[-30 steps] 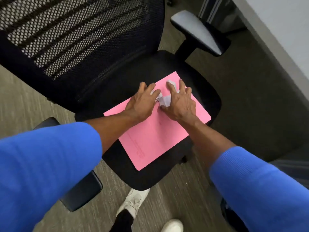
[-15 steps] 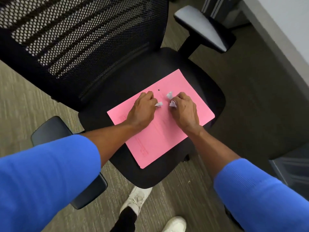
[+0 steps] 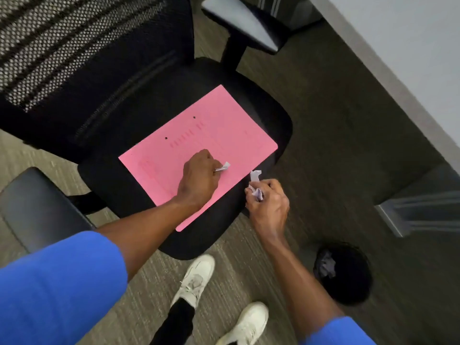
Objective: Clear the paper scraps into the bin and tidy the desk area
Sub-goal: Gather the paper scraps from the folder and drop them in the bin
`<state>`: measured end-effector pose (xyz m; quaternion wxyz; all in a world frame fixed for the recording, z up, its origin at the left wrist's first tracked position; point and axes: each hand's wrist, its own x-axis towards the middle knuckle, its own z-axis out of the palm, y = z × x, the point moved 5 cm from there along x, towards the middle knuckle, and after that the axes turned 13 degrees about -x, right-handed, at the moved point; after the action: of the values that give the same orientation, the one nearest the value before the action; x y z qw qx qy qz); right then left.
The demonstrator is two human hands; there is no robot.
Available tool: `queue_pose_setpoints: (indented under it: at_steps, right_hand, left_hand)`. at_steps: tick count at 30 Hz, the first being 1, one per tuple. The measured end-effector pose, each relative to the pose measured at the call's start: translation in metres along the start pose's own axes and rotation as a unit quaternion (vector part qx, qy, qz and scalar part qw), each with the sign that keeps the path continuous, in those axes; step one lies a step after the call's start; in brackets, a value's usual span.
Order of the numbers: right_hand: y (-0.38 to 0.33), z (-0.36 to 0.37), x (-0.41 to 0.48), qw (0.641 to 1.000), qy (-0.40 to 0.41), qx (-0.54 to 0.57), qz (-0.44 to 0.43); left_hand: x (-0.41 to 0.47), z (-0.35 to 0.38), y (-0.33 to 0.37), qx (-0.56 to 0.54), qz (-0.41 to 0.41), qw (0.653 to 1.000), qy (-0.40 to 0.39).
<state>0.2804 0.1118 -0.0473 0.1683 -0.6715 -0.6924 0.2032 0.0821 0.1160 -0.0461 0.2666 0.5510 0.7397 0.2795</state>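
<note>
A pink folder [image 3: 199,135] lies flat on the black seat of an office chair [image 3: 112,175]. My left hand [image 3: 199,180] hovers over the folder's near part, fingers closed on a small white paper scrap [image 3: 223,167]. My right hand [image 3: 267,202] is off the seat's right edge, fist closed around crumpled white paper scraps [image 3: 256,192], with one piece [image 3: 255,175] sticking up above the fingers. A round black bin [image 3: 348,290] stands on the carpet at the lower right, with a crumpled scrap [image 3: 326,266] inside it.
The chair's mesh back [image 3: 74,46] fills the upper left, its armrests [image 3: 244,23] at top and at left [image 3: 37,207]. A pale desk edge [image 3: 398,70] runs down the right side. A grey desk leg [image 3: 418,212] stands near the bin. My white shoes [image 3: 196,277] are on the carpet.
Both hands gathered scraps off the folder and drew back toward me. The right hand moved right, off the seat. The view tilted down, and the bin came into sight.
</note>
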Motion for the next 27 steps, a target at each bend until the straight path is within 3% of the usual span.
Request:
queue_pose_setpoints:
  at_steps: [7, 17, 21, 27]
  right_hand:
    - [0.065, -0.027, -0.034, 0.998, -0.001, -0.014, 0.064]
    - [0.191, -0.069, -0.085, 0.987, 0.019, -0.026, 0.155]
    - [0.23, -0.072, -0.1, 0.979, 0.0, -0.048, 0.197]
    - [0.307, -0.073, -0.133, 0.952, -0.017, -0.042, 0.301]
  left_hand:
    - [-0.041, 0.054, 0.05, -0.017, 0.07, 0.997, -0.018]
    - [-0.088, 0.163, 0.115, -0.007, 0.118, 0.985, -0.125]
    - [-0.099, 0.194, 0.133, -0.016, 0.098, 0.983, -0.152]
    - [-0.127, 0.276, 0.161, -0.009, 0.0, 0.979, -0.203]
